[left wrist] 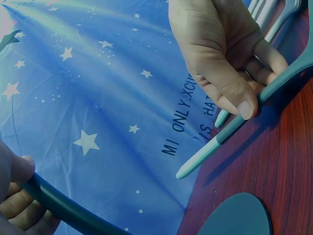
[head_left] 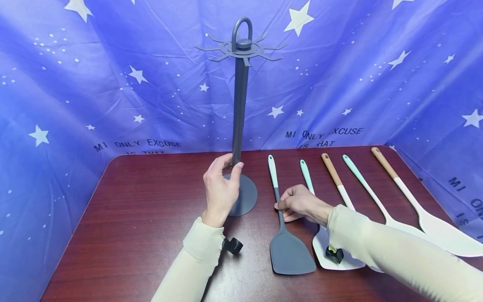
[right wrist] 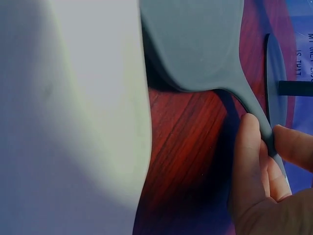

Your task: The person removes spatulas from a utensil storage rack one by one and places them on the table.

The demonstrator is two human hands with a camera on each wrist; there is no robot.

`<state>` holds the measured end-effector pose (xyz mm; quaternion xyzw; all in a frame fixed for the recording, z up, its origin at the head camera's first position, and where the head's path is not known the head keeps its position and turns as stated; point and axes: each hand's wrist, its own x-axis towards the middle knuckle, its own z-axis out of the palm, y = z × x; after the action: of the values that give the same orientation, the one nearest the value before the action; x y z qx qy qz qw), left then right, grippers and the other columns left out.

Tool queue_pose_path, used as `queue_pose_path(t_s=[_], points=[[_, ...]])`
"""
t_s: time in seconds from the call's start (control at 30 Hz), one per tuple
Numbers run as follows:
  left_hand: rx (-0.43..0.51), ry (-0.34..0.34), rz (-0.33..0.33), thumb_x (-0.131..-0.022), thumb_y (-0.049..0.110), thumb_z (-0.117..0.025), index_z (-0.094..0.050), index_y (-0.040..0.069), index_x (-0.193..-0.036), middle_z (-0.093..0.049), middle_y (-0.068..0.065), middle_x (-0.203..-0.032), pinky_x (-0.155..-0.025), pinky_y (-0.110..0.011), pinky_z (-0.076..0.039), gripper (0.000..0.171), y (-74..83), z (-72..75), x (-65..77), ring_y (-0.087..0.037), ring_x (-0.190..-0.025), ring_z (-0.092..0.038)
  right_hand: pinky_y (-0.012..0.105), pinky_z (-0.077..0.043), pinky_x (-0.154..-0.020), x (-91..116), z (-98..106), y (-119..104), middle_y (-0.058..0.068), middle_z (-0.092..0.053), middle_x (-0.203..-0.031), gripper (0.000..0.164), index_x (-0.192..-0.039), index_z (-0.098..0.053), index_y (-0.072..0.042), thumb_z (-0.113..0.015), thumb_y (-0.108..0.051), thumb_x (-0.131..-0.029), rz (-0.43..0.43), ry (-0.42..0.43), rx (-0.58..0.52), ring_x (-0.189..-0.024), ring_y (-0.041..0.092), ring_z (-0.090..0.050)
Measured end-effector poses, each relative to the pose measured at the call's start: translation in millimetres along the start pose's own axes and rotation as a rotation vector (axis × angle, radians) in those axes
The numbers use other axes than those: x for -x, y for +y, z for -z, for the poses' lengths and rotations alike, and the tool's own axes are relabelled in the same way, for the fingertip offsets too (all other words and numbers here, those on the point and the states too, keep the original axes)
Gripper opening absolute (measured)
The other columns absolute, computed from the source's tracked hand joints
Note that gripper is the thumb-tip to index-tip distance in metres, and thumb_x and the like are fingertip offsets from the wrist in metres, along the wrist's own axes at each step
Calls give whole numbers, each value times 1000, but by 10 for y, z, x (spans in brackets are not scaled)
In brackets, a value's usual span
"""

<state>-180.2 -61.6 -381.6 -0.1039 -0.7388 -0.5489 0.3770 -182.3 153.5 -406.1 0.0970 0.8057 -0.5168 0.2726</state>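
My left hand grips the lower pole of a dark grey utensil stand, which has a round base and a ring of hooks under a loop on top. In the left wrist view, the fingers curl round that pole. My right hand pinches the shaft of a grey spatula with a pale mint handle end, between thumb and fingers. A shadow shows under the spatula in both wrist views; its blade points toward the near table edge. The sleeve hides part of a white, mint-handled turner.
Right of the hands lie a brown-handled white utensil, a mint-handled one and another brown-handled one, partly behind the right sleeve. A blue star-printed cloth hangs behind the dark red table.
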Motion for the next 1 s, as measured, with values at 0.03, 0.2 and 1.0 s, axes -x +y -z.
queue_pose_path(t_s=[0.03,0.2,1.0], points=[[2,-2,0,-81,4,-73,-69,4,-98,-70,-5,-87,-73,-29,-56,17,0,-3,0,-16,-80,-66,34,-59,-57,-1,3,0,11,-61,-64,11,-86,-60,3,-69,-2,-82,1,-1,2,-50,14,-59],[4,-2,1,-81,4,-73,-69,4,-97,-69,-5,-87,-73,-30,-56,17,10,-5,-1,-16,-80,-66,34,-59,-58,-14,9,7,10,-60,-63,11,-86,-60,4,-70,-2,-82,-1,2,0,-50,14,-59],[6,1,2,-81,3,-73,-69,3,-96,-69,-5,-86,-73,-30,-56,16,0,-7,4,-15,-80,-66,33,-58,-55,-28,-10,19,11,-60,-61,12,-86,-61,5,-70,-3,-83,15,-5,26,-49,14,-59]])
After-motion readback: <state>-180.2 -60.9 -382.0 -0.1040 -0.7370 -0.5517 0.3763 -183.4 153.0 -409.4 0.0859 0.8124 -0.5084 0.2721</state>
